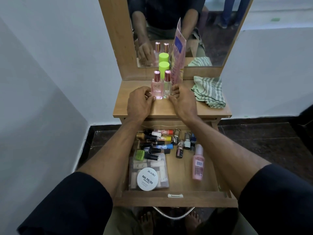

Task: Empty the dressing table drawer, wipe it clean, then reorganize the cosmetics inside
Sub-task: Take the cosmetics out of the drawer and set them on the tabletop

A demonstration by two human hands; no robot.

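Two perfume bottles stand side by side on the dressing table top (135, 89). My left hand (139, 102) grips the pink bottle (156, 88) and my right hand (182, 100) grips the clear bottle (167, 86). Behind them stand a green-capped bottle (164, 66) and a pink packet (177, 61) leaning on the mirror. Below, the open drawer (176, 198) holds several nail polishes and lipsticks (157, 141), a white nail polish wipes tub (148, 178) on a clear pouch, and a pink bottle (197, 164) lying flat.
A green striped cloth (210, 91) lies crumpled at the table's right. The mirror (211, 31) rises behind the table top. White walls flank the table, with dark floor below. My bare feet (147, 219) show under the drawer.
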